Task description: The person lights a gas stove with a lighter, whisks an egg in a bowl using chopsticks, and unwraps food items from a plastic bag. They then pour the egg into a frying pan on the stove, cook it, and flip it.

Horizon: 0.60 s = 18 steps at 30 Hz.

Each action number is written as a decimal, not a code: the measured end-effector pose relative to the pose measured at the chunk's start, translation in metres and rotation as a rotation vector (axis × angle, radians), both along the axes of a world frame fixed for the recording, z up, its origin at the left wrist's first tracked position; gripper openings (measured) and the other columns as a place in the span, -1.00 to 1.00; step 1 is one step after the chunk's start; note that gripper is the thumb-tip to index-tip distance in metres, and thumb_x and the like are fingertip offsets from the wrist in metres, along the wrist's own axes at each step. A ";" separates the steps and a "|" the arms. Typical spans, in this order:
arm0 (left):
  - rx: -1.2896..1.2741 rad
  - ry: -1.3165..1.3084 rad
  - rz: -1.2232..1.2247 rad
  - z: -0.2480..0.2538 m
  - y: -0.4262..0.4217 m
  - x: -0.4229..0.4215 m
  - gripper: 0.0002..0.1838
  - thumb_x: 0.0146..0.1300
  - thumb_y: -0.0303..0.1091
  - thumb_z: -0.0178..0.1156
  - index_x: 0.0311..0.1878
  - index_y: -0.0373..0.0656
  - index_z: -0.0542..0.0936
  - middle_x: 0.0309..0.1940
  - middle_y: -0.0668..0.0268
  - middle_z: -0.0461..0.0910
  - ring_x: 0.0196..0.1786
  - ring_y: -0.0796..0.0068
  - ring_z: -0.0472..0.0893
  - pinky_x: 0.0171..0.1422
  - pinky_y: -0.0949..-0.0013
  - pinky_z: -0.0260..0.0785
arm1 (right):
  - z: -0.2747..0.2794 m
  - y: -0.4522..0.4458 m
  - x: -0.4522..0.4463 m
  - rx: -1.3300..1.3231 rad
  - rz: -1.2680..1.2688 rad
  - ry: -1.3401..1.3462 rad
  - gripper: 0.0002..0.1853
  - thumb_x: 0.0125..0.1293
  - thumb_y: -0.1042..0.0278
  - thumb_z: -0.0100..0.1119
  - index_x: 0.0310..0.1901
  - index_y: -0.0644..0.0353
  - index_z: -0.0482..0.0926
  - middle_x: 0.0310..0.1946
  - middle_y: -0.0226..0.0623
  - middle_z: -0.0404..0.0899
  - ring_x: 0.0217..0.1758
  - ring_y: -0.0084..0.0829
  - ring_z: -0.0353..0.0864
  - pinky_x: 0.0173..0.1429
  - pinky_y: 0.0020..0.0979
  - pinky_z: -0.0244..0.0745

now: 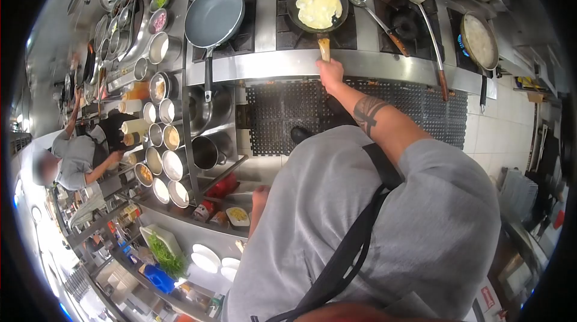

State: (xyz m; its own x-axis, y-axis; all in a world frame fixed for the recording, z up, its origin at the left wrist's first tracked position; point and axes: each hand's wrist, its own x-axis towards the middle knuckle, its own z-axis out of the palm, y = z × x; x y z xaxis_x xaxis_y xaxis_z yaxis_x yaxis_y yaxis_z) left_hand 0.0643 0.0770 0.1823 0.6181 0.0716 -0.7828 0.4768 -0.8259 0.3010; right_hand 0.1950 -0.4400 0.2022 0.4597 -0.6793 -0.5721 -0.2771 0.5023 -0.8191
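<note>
My right hand (330, 75) is closed around the wooden handle of a small dark frying pan (343, 23), which sits over a burner on the stove. In the pan a pale yellow egg layer (318, 9) spreads over most of the base, its edge ragged at the lower right. Of my left arm only a small strip of skin (258, 206) shows beside my grey shirt; the fingers cannot be made out. Right of the pan, a large spoon (377, 21) and a ladle (428, 18) rest across the stove top.
A grey frying pan (214, 16) stands on the left burner. At far right, a pan of pale contents (479, 39) sits over a blue flame. Metal containers (172, 165) crowd the left counter, where a co-worker (84, 156) stands beyond. White plates (205, 258) lie lower left.
</note>
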 end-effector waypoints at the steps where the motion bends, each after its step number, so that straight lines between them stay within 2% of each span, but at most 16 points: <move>1: -0.023 -0.050 -0.021 -0.002 0.000 0.003 -0.61 0.25 -0.21 0.21 -0.01 -0.35 0.66 -0.15 0.01 0.74 -0.05 0.23 0.71 0.07 0.23 0.48 | -0.002 0.000 -0.001 -0.046 0.002 0.024 -0.85 0.17 0.37 0.27 -0.43 0.21 0.51 -0.72 -0.48 0.32 -0.79 -0.57 0.22 -0.73 -0.40 0.11; 3: -0.049 -0.101 -0.042 0.009 -0.011 0.010 -0.62 0.25 -0.22 0.21 -0.02 -0.35 0.67 -0.15 0.01 0.74 -0.06 0.23 0.71 0.08 0.24 0.48 | -0.002 -0.001 -0.001 -0.044 -0.002 0.020 -0.85 0.16 0.37 0.27 -0.44 0.20 0.51 -0.72 -0.48 0.32 -0.79 -0.56 0.22 -0.73 -0.39 0.11; 5: -0.176 -0.116 -0.044 0.051 -0.040 0.023 -0.63 0.24 -0.22 0.19 -0.06 -0.34 0.68 -0.16 -0.01 0.73 -0.06 0.22 0.71 0.07 0.23 0.48 | -0.001 -0.002 -0.002 -0.036 -0.003 0.015 -0.84 0.15 0.37 0.27 -0.46 0.20 0.50 -0.72 -0.48 0.33 -0.80 -0.56 0.22 -0.73 -0.39 0.11; 7: -0.144 -0.151 -0.086 0.032 -0.036 0.029 -0.64 0.23 -0.22 0.18 -0.09 -0.34 0.68 -0.19 0.00 0.73 -0.09 0.22 0.71 0.04 0.22 0.48 | 0.003 -0.004 -0.003 -0.077 0.028 0.048 -0.79 0.11 0.29 0.24 -0.48 0.27 0.55 -0.68 -0.33 0.46 -0.68 -0.44 0.41 -0.56 -0.27 0.27; 10: -0.117 -0.180 -0.158 0.029 -0.040 0.037 -0.66 0.23 -0.22 0.17 -0.14 -0.33 0.68 -0.26 0.01 0.73 -0.17 0.24 0.71 -0.02 0.21 0.48 | -0.005 -0.006 -0.002 -0.199 0.052 0.099 -0.78 0.10 0.30 0.24 -0.51 0.28 0.53 -0.69 -0.33 0.46 -0.68 -0.43 0.42 -0.57 -0.28 0.28; 12: -0.127 -0.178 -0.181 0.033 -0.048 0.037 -0.67 0.23 -0.22 0.17 -0.17 -0.33 0.67 -0.30 0.02 0.73 -0.20 0.25 0.71 -0.04 0.20 0.48 | 0.002 -0.009 -0.005 -0.151 0.054 0.103 -0.80 0.11 0.31 0.24 -0.51 0.28 0.53 -0.69 -0.34 0.45 -0.70 -0.44 0.40 -0.60 -0.29 0.26; 14: -0.117 -0.198 -0.155 0.030 -0.050 0.036 -0.70 0.24 -0.24 0.15 -0.23 -0.31 0.67 -0.42 0.08 0.70 -0.31 0.39 0.66 -0.12 0.25 0.47 | 0.004 -0.011 -0.005 -0.105 0.058 0.103 -0.81 0.11 0.33 0.24 -0.50 0.27 0.52 -0.69 -0.35 0.44 -0.72 -0.46 0.39 -0.63 -0.30 0.24; 16: -0.170 -0.191 -0.158 0.031 -0.050 0.034 -0.72 0.25 -0.25 0.14 -0.26 -0.31 0.66 -0.45 0.11 0.68 -0.33 0.45 0.63 -0.15 0.28 0.46 | 0.008 -0.014 -0.008 0.048 0.057 0.046 -0.85 0.12 0.35 0.25 -0.47 0.23 0.53 -0.72 -0.39 0.38 -0.76 -0.50 0.33 -0.70 -0.32 0.18; 18: -0.220 -0.180 -0.164 0.031 -0.051 0.030 -0.73 0.26 -0.26 0.13 -0.28 -0.31 0.66 -0.48 0.14 0.66 -0.35 0.52 0.60 -0.18 0.32 0.44 | 0.011 -0.015 -0.008 0.091 0.057 0.030 -0.85 0.13 0.37 0.26 -0.43 0.21 0.50 -0.70 -0.42 0.35 -0.77 -0.54 0.26 -0.72 -0.37 0.12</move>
